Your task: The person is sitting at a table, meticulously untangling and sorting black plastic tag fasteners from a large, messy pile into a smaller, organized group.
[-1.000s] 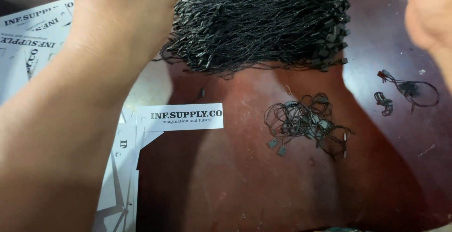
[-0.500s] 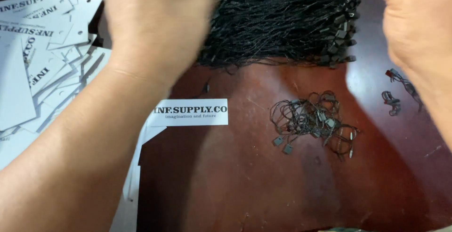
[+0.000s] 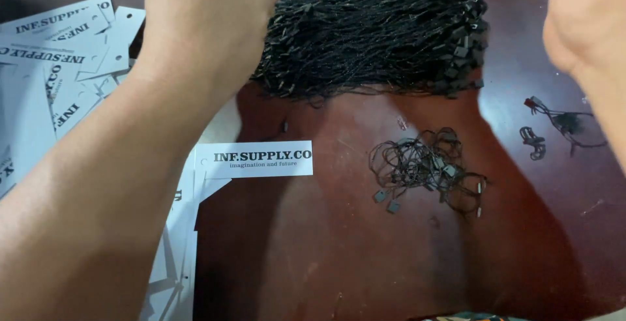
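Note:
My left hand is raised at the top left of centre with its fingers curled. A white corner and a dark bit show at its fingertips on the frame's top edge, so it seems to pinch a white card tag. My right hand is raised at the top right, blurred and partly cut off, and what it holds is hidden. Between and below the hands lies a big bundle of black string loops. A single white printed tag lies flat under my left forearm.
A small tangle of black strings with fasteners lies mid-table on the dark red-brown tabletop. A few stray string pieces lie at the right. A heap of white printed tags covers the left side.
My left hand has shifted right along the top edge. My right hand has come further into view at the top right. The things on the table have not moved.

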